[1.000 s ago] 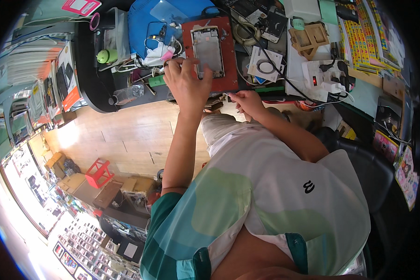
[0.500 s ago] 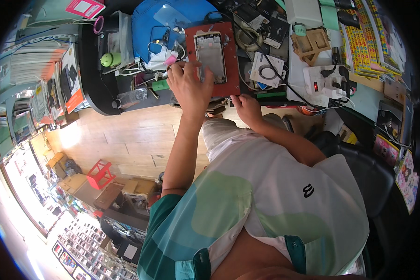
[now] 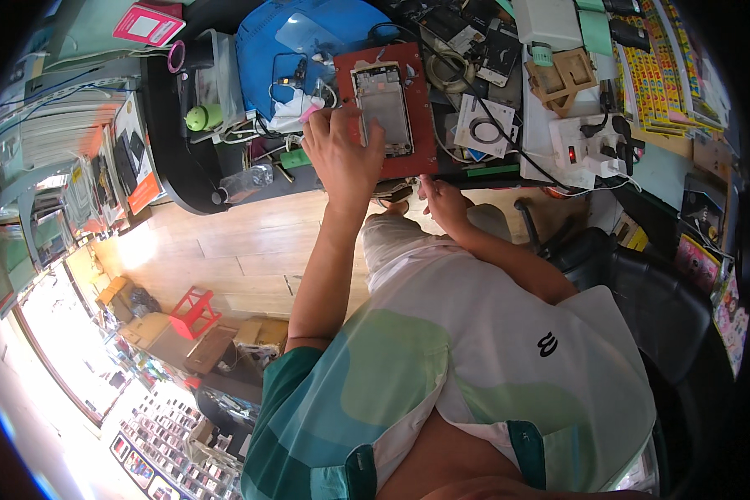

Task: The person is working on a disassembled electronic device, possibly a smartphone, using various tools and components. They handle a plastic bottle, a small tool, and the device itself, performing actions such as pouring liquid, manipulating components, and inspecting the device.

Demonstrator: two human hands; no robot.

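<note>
A dark red plate lies near the desk's front edge, with a phone frame, its screen off and its inside exposed, on top of it. My left hand rests over the plate's left side. Its fingers are bent and the thumb stands apart from them, touching the frame's left edge; I see nothing held in it. Just below the plate's lower right corner is my right hand. Its fingers are curled in and closed, and whatever they may hold is hidden.
Left of the plate sit a blue round mat, a clear plastic bottle and a green figurine. To the right are a coiled cable, a white printed card, a brown tray and a white power strip.
My right hand has drawn slightly down from the plate's lower edge, its fingers more curled. The left hand stays by the phone frame. The whole view has shifted a little.
</note>
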